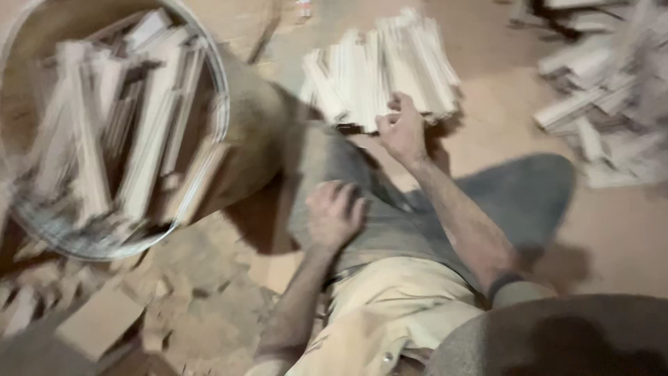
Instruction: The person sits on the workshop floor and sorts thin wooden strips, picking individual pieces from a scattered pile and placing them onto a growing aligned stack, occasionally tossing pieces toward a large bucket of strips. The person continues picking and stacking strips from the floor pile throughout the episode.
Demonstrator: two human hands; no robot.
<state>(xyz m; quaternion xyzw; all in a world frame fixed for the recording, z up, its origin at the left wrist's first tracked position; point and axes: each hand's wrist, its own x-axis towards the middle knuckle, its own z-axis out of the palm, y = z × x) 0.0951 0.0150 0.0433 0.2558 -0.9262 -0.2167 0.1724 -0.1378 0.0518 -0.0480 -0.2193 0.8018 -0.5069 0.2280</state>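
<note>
Bundle of pale wooden sticks [379,69] lies on the floor, just ahead of the right hand [402,129]. Right hand: fingers loosely curled, holding nothing, at the bundle's near edge; contact unclear (blur). Left hand [334,214]: palm down, fingers bent, resting on the grey-trousered leg [410,223]. Left of the left hand, a tilted round bucket [115,125] holds more sticks. Loose stick pile [605,104] far right of the right hand.

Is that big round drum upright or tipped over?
Tipped: the drum leans on its side, its open mouth facing the camera, pale wooden sticks inside.
</note>
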